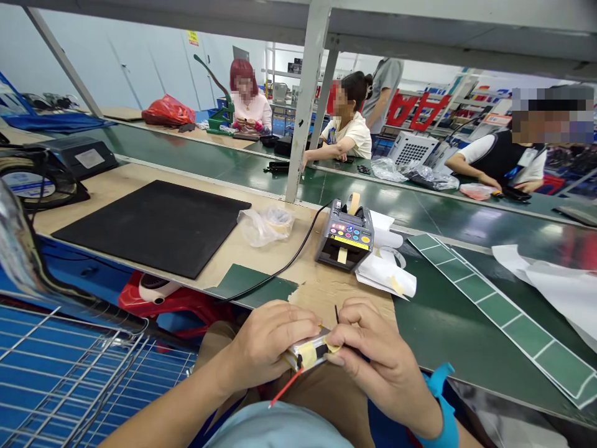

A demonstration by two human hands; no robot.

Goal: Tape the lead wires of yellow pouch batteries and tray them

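Note:
Low in the centre of the head view, my left hand (275, 339) is wrapped round a small silvery block (298, 359) with yellowish tape and a black strip on its side. A red wire (285, 387) hangs from its near end, and a black wire (336, 313) sticks up near my right hand. My right hand (368, 348) pinches a piece of yellow tape (332, 346) at the block's right end. Beyond my hands stands a tape dispenser (346, 236) with a short strip of tape at its front.
A black mat (158, 225) lies at the left of the bench, with a plastic bag (267, 225) beside it. White sheets (387, 274) and a label strip (504, 311) are at the right. A wire rack (69, 373) stands lower left. Several people sit or stand beyond the upright post (308, 106).

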